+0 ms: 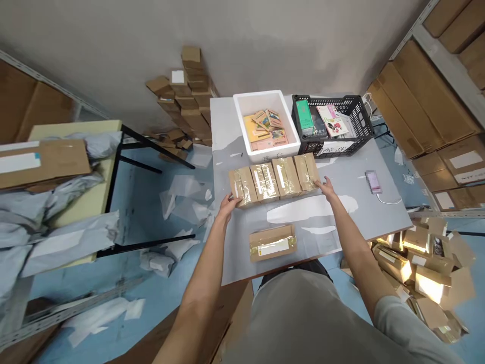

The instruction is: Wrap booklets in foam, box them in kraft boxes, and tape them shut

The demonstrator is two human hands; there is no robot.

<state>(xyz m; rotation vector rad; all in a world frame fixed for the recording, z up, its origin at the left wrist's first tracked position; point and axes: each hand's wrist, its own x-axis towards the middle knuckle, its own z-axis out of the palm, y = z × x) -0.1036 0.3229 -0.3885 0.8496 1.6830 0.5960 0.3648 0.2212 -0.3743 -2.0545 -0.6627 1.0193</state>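
A row of several taped cardboard boxes (pixel 286 177) sits side by side across the middle of the grey table. My left hand (pixel 229 205) grips the lower left corner of the leftmost box (pixel 242 186). At the other end, my right hand (pixel 326 189) has its fingers against the lower right side of the rightmost box (pixel 306 171), thumb raised. The row is held between both hands; some fingertips are hidden at the box edges. Closer to my body lies a separate taped cardboard box (pixel 273 243) with a white label, touched by neither hand.
Behind the row stand a white foam box (pixel 242 119) holding small colourful packs and a black plastic crate (pixel 361 119) with books. A phone (pixel 373 182) with a cable lies right. Cardboard boxes are stacked by the wall (pixel 195 93); opened cartons (pixel 428 273) lie on the floor.
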